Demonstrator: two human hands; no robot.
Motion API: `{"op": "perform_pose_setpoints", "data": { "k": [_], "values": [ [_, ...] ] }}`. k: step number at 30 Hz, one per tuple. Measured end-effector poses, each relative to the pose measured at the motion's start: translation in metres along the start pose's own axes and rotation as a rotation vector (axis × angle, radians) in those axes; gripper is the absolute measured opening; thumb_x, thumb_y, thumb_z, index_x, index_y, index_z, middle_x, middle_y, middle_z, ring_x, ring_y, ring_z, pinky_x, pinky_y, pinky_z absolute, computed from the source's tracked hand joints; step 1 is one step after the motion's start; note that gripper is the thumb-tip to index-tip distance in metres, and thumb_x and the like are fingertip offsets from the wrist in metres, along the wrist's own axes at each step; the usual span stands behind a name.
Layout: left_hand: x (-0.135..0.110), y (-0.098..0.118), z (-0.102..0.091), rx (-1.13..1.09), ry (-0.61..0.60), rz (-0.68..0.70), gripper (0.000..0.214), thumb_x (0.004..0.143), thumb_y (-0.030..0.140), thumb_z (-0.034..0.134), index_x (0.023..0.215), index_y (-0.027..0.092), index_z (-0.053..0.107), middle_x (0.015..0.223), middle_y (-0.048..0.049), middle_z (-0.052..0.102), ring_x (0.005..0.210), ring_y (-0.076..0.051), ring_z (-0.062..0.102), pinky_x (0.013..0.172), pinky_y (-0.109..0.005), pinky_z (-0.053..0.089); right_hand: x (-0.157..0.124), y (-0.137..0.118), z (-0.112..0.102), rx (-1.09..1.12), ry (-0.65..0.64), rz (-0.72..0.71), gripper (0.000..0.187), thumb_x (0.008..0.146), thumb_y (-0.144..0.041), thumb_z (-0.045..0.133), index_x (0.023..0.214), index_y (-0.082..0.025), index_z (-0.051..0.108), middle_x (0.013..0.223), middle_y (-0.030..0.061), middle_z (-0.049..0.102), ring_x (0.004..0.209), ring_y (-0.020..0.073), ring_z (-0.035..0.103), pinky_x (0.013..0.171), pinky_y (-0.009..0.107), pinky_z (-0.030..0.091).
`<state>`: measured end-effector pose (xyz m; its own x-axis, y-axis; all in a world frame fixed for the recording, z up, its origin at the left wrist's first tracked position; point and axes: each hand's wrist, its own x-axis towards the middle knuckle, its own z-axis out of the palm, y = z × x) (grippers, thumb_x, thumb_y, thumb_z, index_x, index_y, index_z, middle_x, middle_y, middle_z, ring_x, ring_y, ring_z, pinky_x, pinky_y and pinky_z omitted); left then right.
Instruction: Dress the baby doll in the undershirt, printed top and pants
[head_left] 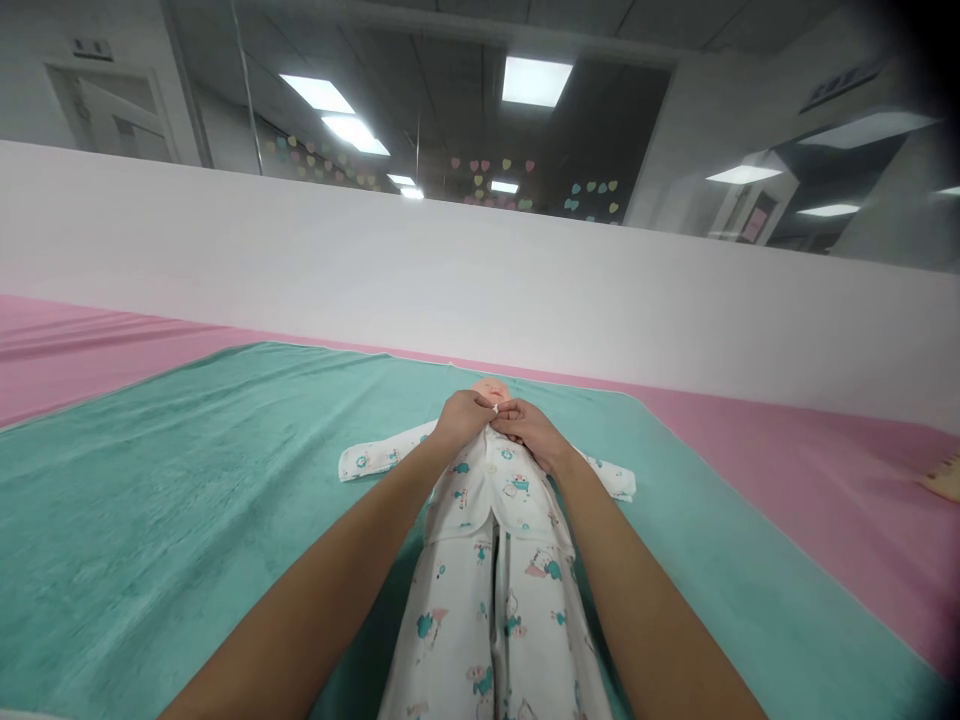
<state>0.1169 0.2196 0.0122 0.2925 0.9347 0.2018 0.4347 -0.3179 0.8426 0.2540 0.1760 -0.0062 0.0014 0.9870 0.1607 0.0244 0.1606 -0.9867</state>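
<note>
Trousers: printed white baby trousers (457, 600) lay nearest, legs toward the near edge, a dark gap between them.
Jacket: matching printed baby jacket (517, 510) lay just beyond, its hem over the waist; left sleeve (367, 460) and right sleeve (619, 480) spread out flat. Front edges met down the chest, parted at the hem. Pale round fastener (491, 468) showed mid-chest.
Left hand (465, 415): fingertips closed in a pinch on the white collar edge, left of the neck opening.
Right hand (529, 425): fingertips likewise pinched at the collar, almost touching the left's. Snap or tie: couldn't tell.
Step in hand: looked like fastening the collar, my read.
Next move: called for lining up both edges and pressing or tying, clear of the chin.
Doll: head (491, 388) showed just past the hands.
Surface: rumpled teal blanket (187, 520) over pink sheet (787, 470); yellowish item (941, 478) at far right, unidentified.
Room: low white wall (450, 290) behind, then glass (465, 120) with heart stickers (480, 165), bright ceiling panels (536, 82), door (124, 115) at far left.
</note>
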Motion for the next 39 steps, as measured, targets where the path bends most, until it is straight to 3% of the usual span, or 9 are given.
{"op": "perform_pose_setpoints", "data": {
  "k": [7,19,23,32,36,39],
  "values": [
    [-0.001,0.0,0.0,-0.03,0.0,0.004,0.015,0.061,0.016,0.058,0.071,0.014,0.069,0.085,-0.0063,0.07,0.08,-0.017,0.06,0.066,-0.023,0.042,0.003,0.005,-0.004,0.013,-0.008,0.004,0.04,0.055,-0.029,0.077,0.085,-0.017,0.054,0.062,-0.0062,0.051,0.05,0.0054,0.04,0.047,0.021,0.025],
    [-0.003,-0.002,0.0,-0.226,-0.047,0.011,0.025,0.066,0.012,0.057,0.089,0.012,0.066,0.091,-0.0085,0.069,0.08,-0.015,0.062,0.066,-0.022,0.046,0.003,0.008,-0.007,0.029,-0.028,-0.011,0.042,0.057,-0.032,0.075,0.092,-0.016,0.056,0.055,-0.008,0.045,0.047,0.0051,0.035,0.044,0.02,0.023],
    [-0.005,0.0,0.001,-0.213,-0.047,0.037,0.032,0.066,0.006,0.051,0.096,0.011,0.064,0.095,-0.0089,0.069,0.079,-0.014,0.063,0.068,-0.022,0.047,0.005,0.01,-0.008,0.045,0.0,-0.012,0.034,0.064,-0.037,0.068,0.09,-0.017,0.057,0.061,-0.0047,0.052,0.046,0.0048,0.037,0.042,0.019,0.023],
    [0.005,-0.019,0.008,0.069,0.024,0.191,0.039,0.069,0.005,0.043,0.09,0.019,0.072,0.106,-0.0056,0.067,0.1,-0.018,0.056,0.087,-0.025,0.041,0.022,0.029,-0.008,-0.222,0.337,-0.064,0.02,0.071,-0.035,0.05,0.082,-0.019,0.051,0.065,-0.0013,0.056,0.044,0.0093,0.045,0.041,0.023,0.033],
    [0.008,-0.029,0.01,0.211,0.05,0.231,0.036,0.073,0.009,0.044,0.092,0.021,0.072,0.11,-0.006,0.064,0.102,-0.021,0.055,0.088,-0.028,0.039,0.016,0.041,-0.017,-0.441,0.511,-0.11,0.02,0.075,-0.031,0.043,0.088,-0.021,0.053,0.077,0.0026,0.06,0.067,0.0163,0.055,0.064,0.03,0.043],
    [0.003,-0.037,0.006,0.292,0.064,0.257,0.038,0.077,0.01,0.039,0.098,0.023,0.069,0.113,-0.0036,0.063,0.105,-0.02,0.053,0.091,-0.028,0.036,0.0,0.048,-0.026,-0.624,0.569,-0.168,0.027,0.078,-0.028,0.039,0.099,-0.02,0.055,0.107,0.0089,0.058,0.098,0.0217,0.051,0.086,0.035,0.037]
  ]
}}
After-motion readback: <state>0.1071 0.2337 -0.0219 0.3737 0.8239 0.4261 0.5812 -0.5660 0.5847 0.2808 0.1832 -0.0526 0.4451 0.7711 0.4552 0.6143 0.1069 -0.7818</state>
